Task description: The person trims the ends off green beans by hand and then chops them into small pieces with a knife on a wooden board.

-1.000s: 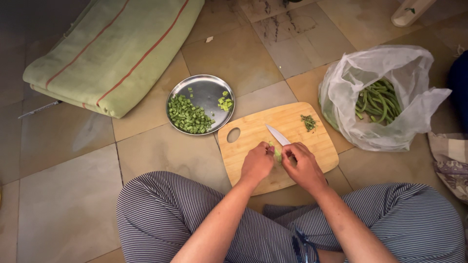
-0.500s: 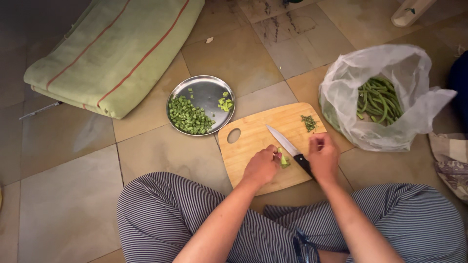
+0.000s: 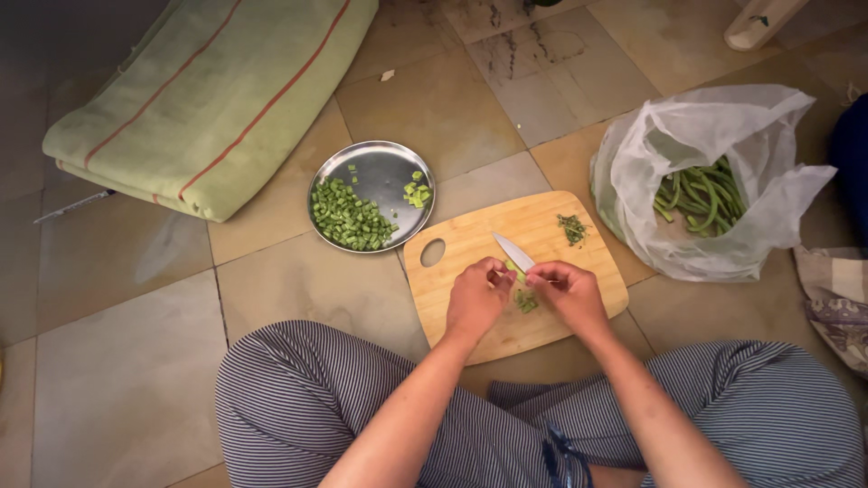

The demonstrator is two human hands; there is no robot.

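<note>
A wooden cutting board [image 3: 470, 244] lies on the tiled floor in front of my crossed legs. My right hand [image 3: 565, 294] grips a small knife [image 3: 513, 251], its blade pointing up-left over the board. My left hand [image 3: 476, 296] pinches a green bean piece [image 3: 513, 267] against the blade. Cut green bits [image 3: 525, 301] lie between my hands, and a small heap of trimmings [image 3: 572, 228] sits near the board's far right edge.
A round steel plate [image 3: 384, 172] with chopped beans [image 3: 348, 217] sits left of the board. A white plastic bag [image 3: 714, 145] of whole green beans [image 3: 705, 197] stands at the right. A folded green mat [image 3: 208, 99] lies at upper left; patterned cloth [image 3: 836, 298] at far right.
My right hand had swung out to the right with the knife, then came back to the board's middle. Both hands now meet over the bean piece again.
</note>
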